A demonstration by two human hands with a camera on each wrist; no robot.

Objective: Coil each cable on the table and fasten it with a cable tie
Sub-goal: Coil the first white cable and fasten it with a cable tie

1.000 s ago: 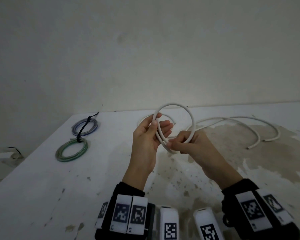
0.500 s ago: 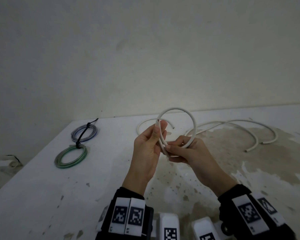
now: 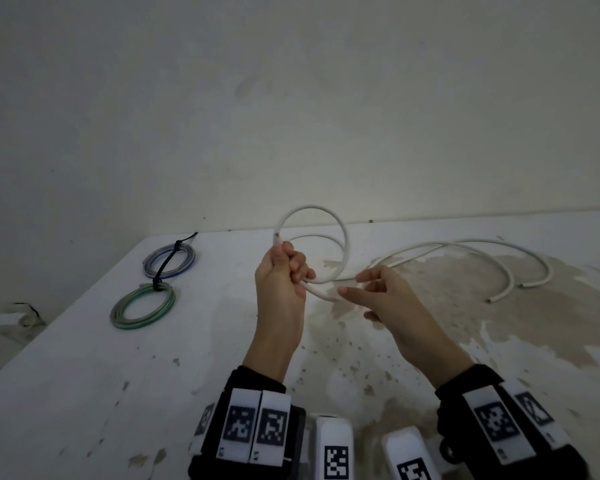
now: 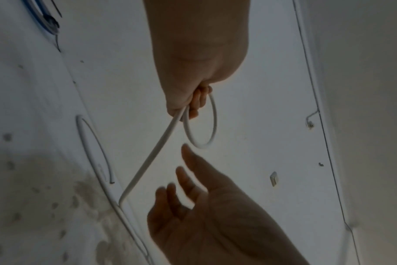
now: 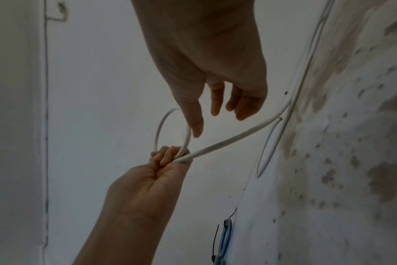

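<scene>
My left hand (image 3: 286,268) grips a white cable (image 3: 345,244) in a fist where its single loop crosses, held above the table (image 3: 84,375). The loop stands upright above that fist. From the fist the cable runs down to the right and trails over the table in wide curves (image 3: 471,242). My right hand (image 3: 371,289) hovers just right of the loop, its fingers spread and holding nothing. In the left wrist view the left hand (image 4: 193,80) holds the loop (image 4: 214,122), with the right palm (image 4: 204,215) below. The right wrist view shows the open right hand (image 5: 215,75) beside the gripped cable (image 5: 227,141).
Two coiled cables lie at the table's far left, a blue one (image 3: 169,261) and a green one (image 3: 142,306), each bound with a black tie. Loose white cable ends (image 3: 489,301) lie at the right on a brown stain. A wall rises behind the table.
My right hand has let go of the loop and opened, drifting slightly right. The left hand has closed into a fist round the cable's crossing.
</scene>
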